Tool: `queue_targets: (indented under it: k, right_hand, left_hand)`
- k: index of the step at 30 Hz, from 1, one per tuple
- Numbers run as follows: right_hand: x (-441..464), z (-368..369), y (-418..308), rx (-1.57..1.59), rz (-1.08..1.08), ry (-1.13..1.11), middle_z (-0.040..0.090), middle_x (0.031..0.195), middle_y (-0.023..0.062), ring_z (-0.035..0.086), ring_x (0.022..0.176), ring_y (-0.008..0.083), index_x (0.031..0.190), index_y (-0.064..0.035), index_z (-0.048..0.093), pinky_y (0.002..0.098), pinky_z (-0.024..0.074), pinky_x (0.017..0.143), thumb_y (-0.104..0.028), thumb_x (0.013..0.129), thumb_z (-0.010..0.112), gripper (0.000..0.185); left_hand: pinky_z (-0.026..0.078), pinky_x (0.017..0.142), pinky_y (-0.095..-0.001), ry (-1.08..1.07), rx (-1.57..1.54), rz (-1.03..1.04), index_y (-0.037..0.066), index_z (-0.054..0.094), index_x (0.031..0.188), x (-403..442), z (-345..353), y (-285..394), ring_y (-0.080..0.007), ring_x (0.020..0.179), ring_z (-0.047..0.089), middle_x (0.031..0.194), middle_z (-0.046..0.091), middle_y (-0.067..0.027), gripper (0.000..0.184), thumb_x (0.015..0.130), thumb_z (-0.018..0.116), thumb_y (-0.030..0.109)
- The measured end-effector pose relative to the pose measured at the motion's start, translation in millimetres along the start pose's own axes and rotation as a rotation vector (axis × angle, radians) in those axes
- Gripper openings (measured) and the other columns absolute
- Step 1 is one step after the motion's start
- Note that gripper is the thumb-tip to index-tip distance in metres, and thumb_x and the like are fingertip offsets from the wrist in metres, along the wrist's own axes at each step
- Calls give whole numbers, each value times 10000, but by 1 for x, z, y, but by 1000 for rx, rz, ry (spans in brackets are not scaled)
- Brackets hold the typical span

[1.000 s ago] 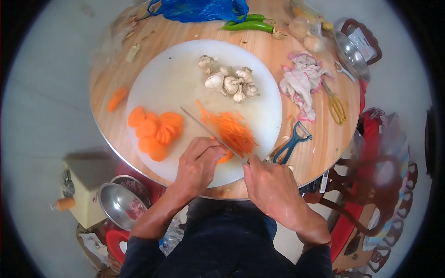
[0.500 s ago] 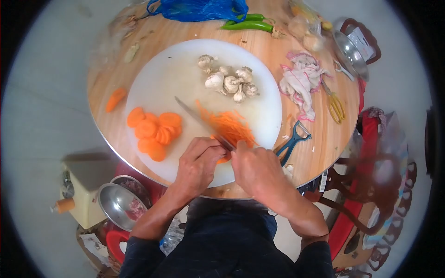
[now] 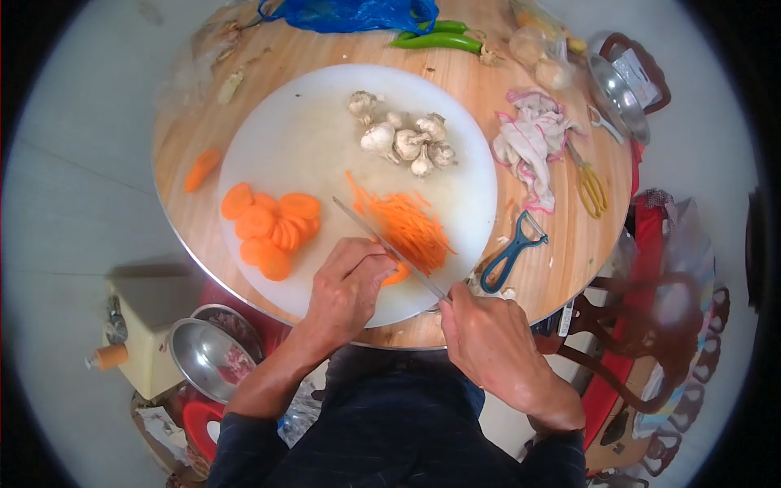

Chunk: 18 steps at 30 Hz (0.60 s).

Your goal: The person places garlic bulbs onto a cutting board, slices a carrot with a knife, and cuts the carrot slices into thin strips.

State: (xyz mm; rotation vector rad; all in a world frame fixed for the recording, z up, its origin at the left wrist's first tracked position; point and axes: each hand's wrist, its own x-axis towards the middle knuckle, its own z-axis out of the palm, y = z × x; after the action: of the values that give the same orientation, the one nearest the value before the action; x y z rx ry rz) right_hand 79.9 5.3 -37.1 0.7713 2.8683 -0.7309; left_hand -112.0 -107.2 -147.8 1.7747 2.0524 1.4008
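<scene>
A round white cutting board (image 3: 325, 114) lies on the wooden table. My right hand (image 3: 492, 337) grips a knife (image 3: 390, 248), its blade slanting up and left over the board. With bent fingers my left hand (image 3: 350, 285) holds down carrot slices (image 3: 397, 274) beside the blade; the fingertips partly hide them. Shredded carrot (image 3: 407, 226) is heaped on the far side of the knife. To the left lies a pile of round carrot slices (image 3: 272, 232). Several garlic bulbs (image 3: 407, 140) sit at the board's upper right.
On the table's right are a peeler (image 3: 512, 254), a cloth (image 3: 533, 142) and yellow-handled scissors (image 3: 591, 189). Green peppers (image 3: 443, 41) and a blue plastic bag (image 3: 350, 15) lie at the back, a carrot piece (image 3: 202, 169) at left. A metal bowl (image 3: 199, 358) holding meat stands below left.
My right hand has drawn the knife down and to the right, so more of the blade and the carrot under my left fingers shows. My left hand has barely moved.
</scene>
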Motion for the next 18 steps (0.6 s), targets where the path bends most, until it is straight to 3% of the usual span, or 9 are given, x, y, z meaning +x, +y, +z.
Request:
queue_targets:
  k: [5, 7, 10, 18]
  right_hand:
    - [20, 10, 4, 28, -44, -24, 681, 663, 257, 744, 651, 452, 917, 44, 596, 514, 593, 595, -75, 988, 630, 143]
    - [33, 18, -1, 87, -40, 77, 630, 648, 266, 671, 623, 502, 915, 41, 588, 579, 526, 598, -117, 1062, 622, 218]
    - [48, 31, 5, 7, -32, 133, 681, 669, 277, 735, 654, 472, 897, 51, 610, 532, 590, 604, -84, 996, 616, 167]
    - [22, 3, -4, 26, -15, 53, 684, 664, 260, 734, 631, 465, 909, 56, 598, 512, 593, 584, -74, 1006, 603, 162]
  left_hand:
    - [603, 824, -418, 2, 14, 0, 8, 774, 1004, 0, 2, -1, -346, 1005, 711, 1083, 731, -135, 138, 876, 772, -43]
    - [602, 823, -418, 7, 11, 11, 9, 772, 1000, 2, 1, -1, -344, 1000, 709, 1084, 731, -133, 135, 875, 772, -42]
    - [591, 820, -424, 16, 1, 14, 27, 763, 998, 0, 1, -2, -346, 983, 699, 1065, 728, -122, 149, 864, 791, -33]
    - [574, 809, -431, 14, 9, 0, 46, 762, 989, 1, -1, 1, -351, 959, 686, 1017, 708, -117, 179, 835, 823, -25]
